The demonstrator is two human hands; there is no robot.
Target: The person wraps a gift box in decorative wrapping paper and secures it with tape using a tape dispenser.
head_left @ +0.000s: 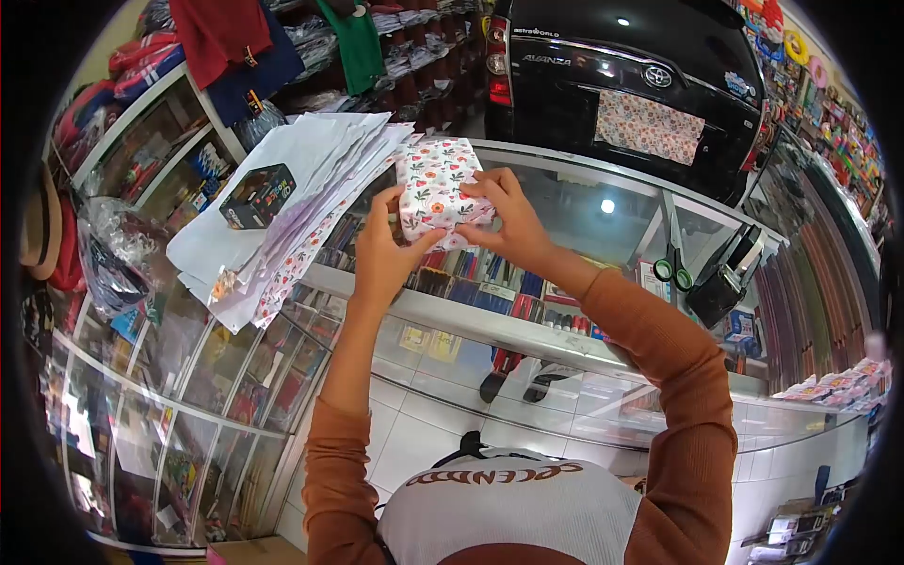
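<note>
A box wrapped in white floral gift paper (439, 179) rests at the glass counter, beside a stack of paper. My left hand (384, 247) grips its near left corner, with the thumb along the lower edge. On the right side, my right hand (513, 221) presses the paper with fingers and thumb. Both hands are closed about the box, and its underside is hidden. Left of the box, the stack of large sheets (212, 240) has floral paper among it and a small black box (257, 197) on top.
Scissors with green-ringed handles (673, 271) and a black tape dispenser (720, 292) lie on the glass counter (556, 193) to the right. Pens and small goods fill the case below. Behind the counter stands a black car (565, 85). Glass cabinets (188, 377) line the left.
</note>
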